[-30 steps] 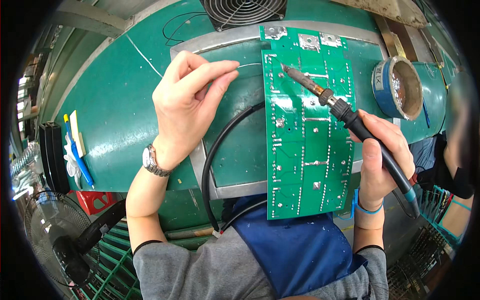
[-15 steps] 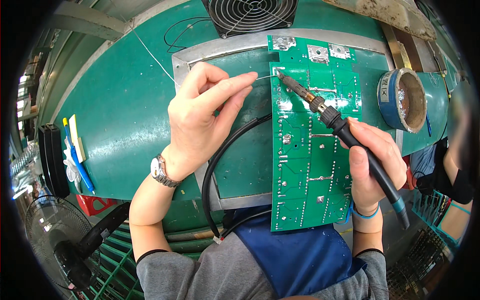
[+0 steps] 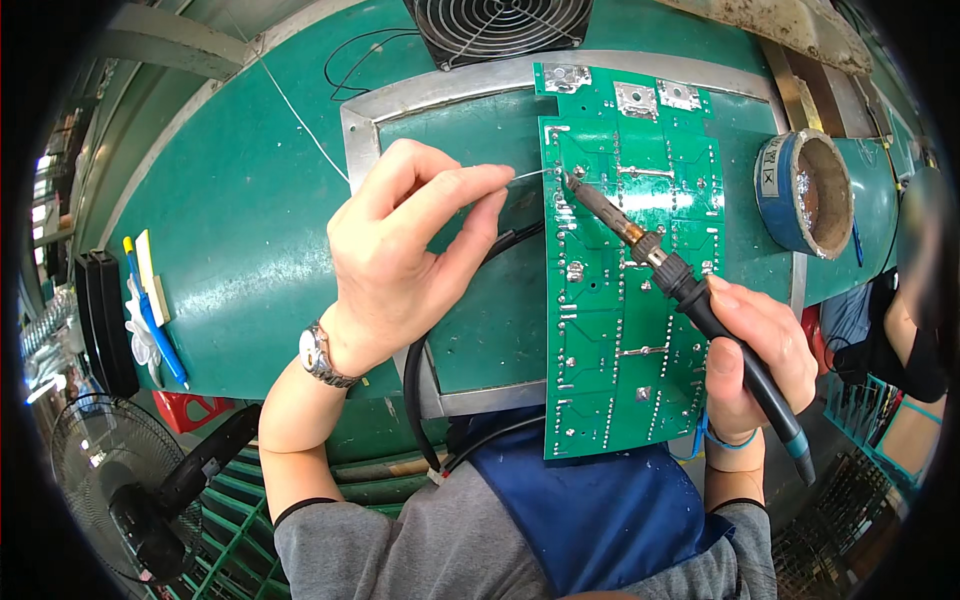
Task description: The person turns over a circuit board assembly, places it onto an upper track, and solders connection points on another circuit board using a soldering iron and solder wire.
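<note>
A long green circuit board (image 3: 590, 400) lies over the metal-framed table, its soldered side up. My right hand (image 3: 755, 365) is closed around the black handle of a soldering iron (image 3: 690, 290); the iron's tip rests at the board's upper left edge. Thumb and forefinger of my left hand (image 3: 410, 240) pinch a thin solder wire (image 3: 530, 175), whose end reaches the board close beside the tip. From that hand the strand runs back up to the upper left. Whether wire and tip touch cannot be made out.
A fan (image 3: 503, 30) with a round grille stands at the far edge. To the right is a blue-and-tan ring-shaped container (image 3: 800, 195). Pens (image 3: 160, 325) lie at the left, near a black box (image 3: 105, 320). A black cable (image 3: 412, 410) loops below my left hand. Another person's arm (image 3: 905, 325) shows at right.
The iron's tip and the solder end have moved a little down along the board's left edge. Both my hands have shifted slightly nearer, still holding the same things.
</note>
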`<move>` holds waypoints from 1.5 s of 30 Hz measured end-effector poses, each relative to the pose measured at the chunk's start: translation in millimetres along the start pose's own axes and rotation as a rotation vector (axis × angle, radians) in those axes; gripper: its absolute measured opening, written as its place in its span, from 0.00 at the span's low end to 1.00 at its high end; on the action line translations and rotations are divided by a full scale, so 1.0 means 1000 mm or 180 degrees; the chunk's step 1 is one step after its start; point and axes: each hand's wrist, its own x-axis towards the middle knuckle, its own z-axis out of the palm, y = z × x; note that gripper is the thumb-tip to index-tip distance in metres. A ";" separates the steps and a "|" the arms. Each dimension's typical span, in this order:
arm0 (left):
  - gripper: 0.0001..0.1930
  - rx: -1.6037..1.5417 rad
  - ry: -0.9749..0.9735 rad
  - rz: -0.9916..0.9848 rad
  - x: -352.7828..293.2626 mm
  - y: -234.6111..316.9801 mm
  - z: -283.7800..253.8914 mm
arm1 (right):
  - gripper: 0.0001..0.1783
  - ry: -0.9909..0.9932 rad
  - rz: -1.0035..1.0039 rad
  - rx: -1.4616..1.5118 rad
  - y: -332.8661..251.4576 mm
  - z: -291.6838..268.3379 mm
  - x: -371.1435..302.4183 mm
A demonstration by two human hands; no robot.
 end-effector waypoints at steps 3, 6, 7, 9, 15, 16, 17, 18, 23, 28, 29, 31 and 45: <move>0.13 0.0043 -0.0178 -0.0046 -0.001 0.002 -0.001 | 0.14 -0.0046 -0.0091 0.0128 0.001 0.005 0.002; 0.13 0.0007 -0.0147 0.0019 -0.004 0.000 0.004 | 0.14 -0.0100 -0.0198 0.0018 -0.003 0.007 0.001; 0.13 0.0005 -0.0149 0.0017 -0.004 -0.001 0.005 | 0.15 -0.0119 -0.0151 -0.0035 -0.005 0.007 0.001; 0.13 0.0011 -0.0220 0.0047 -0.005 -0.003 0.006 | 0.14 -0.0132 -0.0149 -0.0035 -0.005 0.006 0.001; 0.12 0.0085 -0.0046 -0.0025 -0.002 0.008 -0.002 | 0.12 0.0022 -0.0029 -0.0030 -0.007 -0.006 -0.010; 0.12 0.0074 -0.0051 -0.0025 -0.003 0.009 -0.002 | 0.12 -0.0012 0.0005 -0.0005 -0.008 -0.008 -0.011; 0.12 0.0076 -0.0098 0.0011 -0.003 0.010 -0.002 | 0.12 -0.0056 -0.0005 0.0018 -0.007 -0.007 -0.011; 0.12 0.0078 -0.0145 0.0049 -0.004 0.011 -0.002 | 0.12 -0.0059 -0.0004 0.0023 -0.006 -0.005 -0.012; 0.14 0.0028 -0.0278 0.0080 -0.010 0.007 0.004 | 0.13 -0.0170 -0.0071 0.0045 -0.008 0.001 -0.012; 0.15 0.0035 -0.0404 0.0109 -0.013 0.007 0.002 | 0.16 -0.0390 -0.0059 0.0039 -0.019 0.003 -0.013; 0.14 0.0032 -0.0333 0.0053 -0.011 0.009 0.001 | 0.16 -0.0391 -0.0040 0.0060 -0.019 0.001 -0.013; 0.14 0.0017 -0.0270 0.0002 -0.007 0.013 -0.002 | 0.14 -0.0203 -0.0022 0.0021 -0.016 -0.006 -0.016; 0.14 0.0025 -0.0554 0.0234 -0.013 0.021 -0.005 | 0.14 -0.0263 0.0093 0.0210 -0.023 -0.007 -0.030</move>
